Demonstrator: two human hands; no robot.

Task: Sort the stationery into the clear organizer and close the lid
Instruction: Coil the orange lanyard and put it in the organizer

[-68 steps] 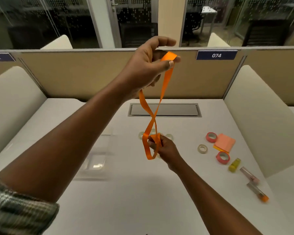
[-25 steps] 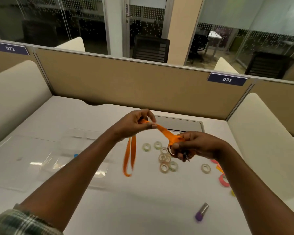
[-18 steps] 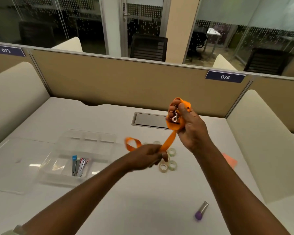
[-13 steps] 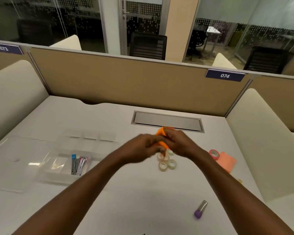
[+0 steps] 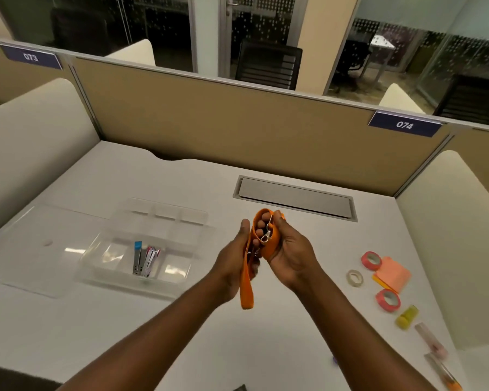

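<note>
An orange lanyard [image 5: 268, 244] with a metal clip is wound around the fingers of my right hand [image 5: 290, 253], above the middle of the desk. My left hand [image 5: 235, 266] grips the lanyard's loose end, which hangs down below both hands. The clear organizer [image 5: 141, 249] stands open at the left, with several small flat items [image 5: 146, 262] in one front compartment. Its clear lid [image 5: 31, 249] lies flat to the left of it.
At the right lie two red tape rolls [image 5: 371, 260], a pale tape roll [image 5: 354, 277], orange sticky notes [image 5: 393, 275], a yellow-capped item [image 5: 406, 320] and thin tubes [image 5: 435, 348]. A grey cable hatch [image 5: 295, 197] is set in the desk behind my hands. Partitions enclose the desk.
The long hanging lanyard has been wound up around my right hand's fingers. Both hands came together over the desk's middle, and only a short end still hangs.
</note>
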